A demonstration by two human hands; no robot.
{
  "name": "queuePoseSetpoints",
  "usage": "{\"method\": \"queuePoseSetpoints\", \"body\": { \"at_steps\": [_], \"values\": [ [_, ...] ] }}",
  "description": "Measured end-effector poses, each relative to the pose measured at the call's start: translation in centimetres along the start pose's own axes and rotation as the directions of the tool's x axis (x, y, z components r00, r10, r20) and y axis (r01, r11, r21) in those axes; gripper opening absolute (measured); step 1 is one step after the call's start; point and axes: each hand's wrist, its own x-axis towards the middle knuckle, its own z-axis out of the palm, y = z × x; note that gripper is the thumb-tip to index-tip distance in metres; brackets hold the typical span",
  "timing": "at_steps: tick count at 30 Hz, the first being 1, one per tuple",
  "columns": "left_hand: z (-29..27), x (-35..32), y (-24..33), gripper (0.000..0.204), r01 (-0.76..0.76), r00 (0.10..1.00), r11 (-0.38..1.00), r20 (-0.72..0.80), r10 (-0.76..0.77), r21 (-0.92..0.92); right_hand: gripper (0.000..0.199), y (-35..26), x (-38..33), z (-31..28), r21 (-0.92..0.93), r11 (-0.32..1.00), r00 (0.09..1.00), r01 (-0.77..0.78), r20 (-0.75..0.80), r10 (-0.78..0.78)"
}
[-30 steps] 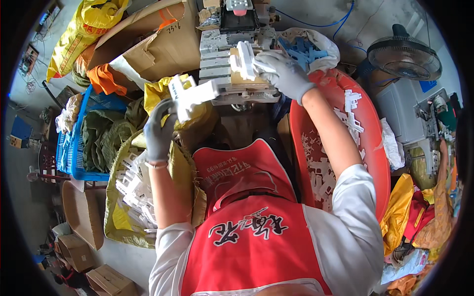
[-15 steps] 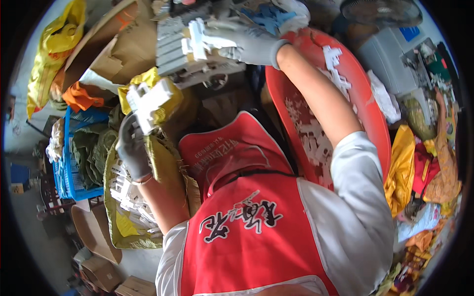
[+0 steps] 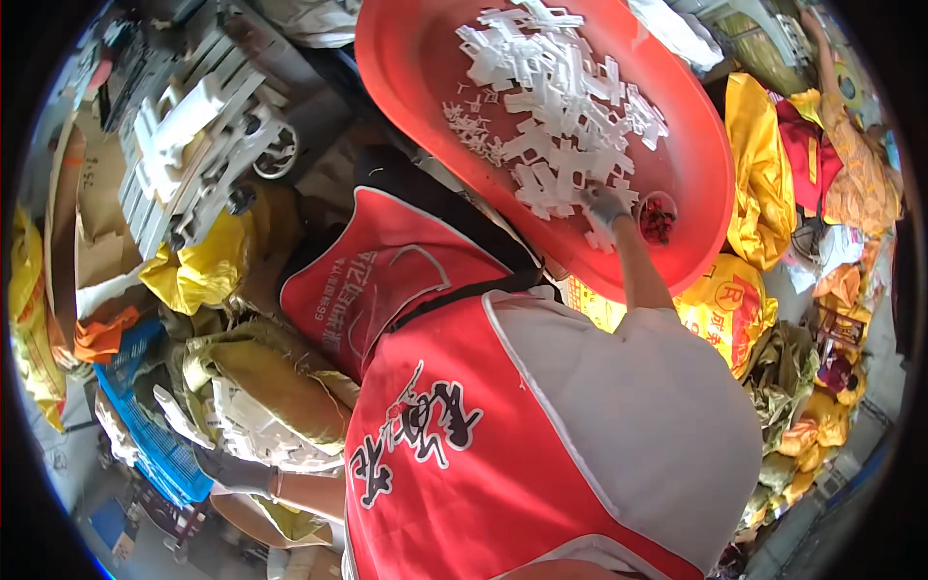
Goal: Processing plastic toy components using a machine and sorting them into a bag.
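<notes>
White plastic parts fill the red tub, where the gloved right hand closes on one; the left hand grips another over a sack.

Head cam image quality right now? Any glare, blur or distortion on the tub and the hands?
Head view: strong fisheye bend with a black vignette at the rim. Bright light washes out the white plastic parts in the red tub, so their edges merge. The right hand at the parts is small but fairly sharp. The left hand lies low near the rim, stretched and dimmer.
</notes>
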Motion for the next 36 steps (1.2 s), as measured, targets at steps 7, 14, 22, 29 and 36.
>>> {"method": "queuePoseSetpoints", "body": {
  "at_steps": [7, 14, 22, 29, 36],
  "values": [
    [7.1, 2.8, 4.1, 0.046, 0.085, 0.978, 0.939, 0.206, -0.015, -0.333, 0.044, 3.5, 8.8, 10.5, -0.392, 0.867, 0.889, 0.308, -0.206, -0.408],
    [1.4, 0.0, 4.5, 0.039, 0.072, 0.997, 0.991, 0.026, -0.075, 0.117, 0.052, -10.1, 1.7, 1.2, -0.517, 0.853, 0.841, 0.074, -0.427, -0.332],
    [-2.5, -1.5, 1.5, 0.027, 0.173, 0.984, 0.933, -0.095, -0.15, 0.315, 0.049, -7.8, 4.6, 1.6, -0.765, 0.576, 0.905, 0.289, 0.022, -0.426],
    [-7.8, -6.6, 3.2, 0.024, 0.232, 0.958, 0.916, -0.24, -0.157, 0.326, 0.04, -6.7, 3.8, -0.5, -0.649, 0.673, 0.734, 0.355, -0.252, -0.63],
    [-7.9, -7.4, 0.2, 0.026, 0.054, 0.995, 0.87, -0.102, -0.004, 0.49, 0.046, -7.5, 3.7, -4.5, -0.022, 0.772, 0.696, 0.635, -0.417, -0.585]
  ]
}}
